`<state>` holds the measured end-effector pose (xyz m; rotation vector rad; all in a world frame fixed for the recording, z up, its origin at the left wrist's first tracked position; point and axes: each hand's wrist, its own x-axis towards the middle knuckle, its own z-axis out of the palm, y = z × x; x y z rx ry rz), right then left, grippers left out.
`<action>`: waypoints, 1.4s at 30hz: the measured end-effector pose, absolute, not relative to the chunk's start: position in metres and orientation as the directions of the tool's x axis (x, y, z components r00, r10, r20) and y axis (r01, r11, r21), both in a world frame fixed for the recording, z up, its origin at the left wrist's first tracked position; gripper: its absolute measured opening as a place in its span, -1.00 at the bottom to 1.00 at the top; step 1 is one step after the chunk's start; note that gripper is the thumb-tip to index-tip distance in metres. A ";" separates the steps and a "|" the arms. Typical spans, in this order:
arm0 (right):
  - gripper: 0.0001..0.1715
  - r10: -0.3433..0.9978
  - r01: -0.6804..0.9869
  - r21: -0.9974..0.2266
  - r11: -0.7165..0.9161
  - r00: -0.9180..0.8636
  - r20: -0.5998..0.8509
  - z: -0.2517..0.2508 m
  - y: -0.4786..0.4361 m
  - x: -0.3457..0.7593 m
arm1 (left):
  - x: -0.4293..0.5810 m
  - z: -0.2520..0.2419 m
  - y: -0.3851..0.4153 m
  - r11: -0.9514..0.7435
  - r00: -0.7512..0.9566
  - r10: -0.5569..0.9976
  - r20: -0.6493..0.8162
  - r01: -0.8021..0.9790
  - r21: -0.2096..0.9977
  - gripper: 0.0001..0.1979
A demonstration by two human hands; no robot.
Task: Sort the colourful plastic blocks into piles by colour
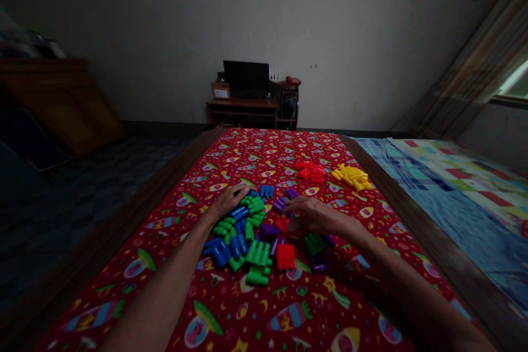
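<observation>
Blue and green plastic building blocks [258,253] lie heaped on the red patterned cloth. My left hand [231,199] rests at the heap's far left edge, fingers stretched over blue and green pieces. To the right, my right hand [312,213] reaches in with extended fingers, their tips at a purple block [279,204]; whether they press on it is hard to see. Below that hand are a small red block [282,224] and more purple pieces [269,231]. A larger red block [285,257] lies nearer me. Under my right forearm sit a dark green block [314,243] and a dark purple one [320,263].
Farther back lie a red block group [311,171] and a yellow block group [353,177]. Dark wooden edges [181,166] border the cloth. A bed with a blue cover [416,203] is at right. A desk with a monitor [246,78] stands against the wall.
</observation>
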<state>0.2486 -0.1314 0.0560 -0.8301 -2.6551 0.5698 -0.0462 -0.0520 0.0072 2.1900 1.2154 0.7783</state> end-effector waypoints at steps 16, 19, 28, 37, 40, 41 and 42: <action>-0.79 0.741 0.573 -0.471 0.671 -0.540 0.399 0.035 -0.132 0.229 | -0.046 0.006 -0.051 -0.466 0.426 0.872 0.241 0.577 0.670 -0.36; -0.86 0.835 0.520 -0.661 0.541 -0.424 0.350 0.036 -0.130 0.226 | -0.046 0.006 -0.051 -0.461 0.423 0.874 0.237 0.575 0.676 -0.36; -0.71 0.907 0.289 -0.905 0.311 -0.375 0.191 0.025 -0.128 0.217 | -0.047 0.005 -0.051 -0.445 0.414 0.882 0.227 0.571 0.690 -0.37; -0.53 0.963 0.116 -0.979 0.166 -0.231 0.136 0.010 -0.116 0.215 | -0.046 0.006 -0.050 -0.476 0.426 0.869 0.252 0.576 0.665 -0.44; -0.57 0.968 0.114 -0.974 0.194 -0.186 0.171 0.010 -0.112 0.216 | -0.034 0.019 -0.052 -0.568 0.422 0.822 0.382 0.567 0.596 -0.46; -0.57 0.968 0.112 -0.974 0.197 -0.180 0.175 0.011 -0.111 0.217 | -0.028 0.025 -0.054 -0.603 0.441 0.797 0.413 0.560 0.568 -0.47; -0.56 0.969 0.111 -0.974 0.196 -0.177 0.175 0.012 -0.111 0.217 | -0.020 0.029 -0.058 -0.635 0.478 0.772 0.419 0.551 0.542 -0.49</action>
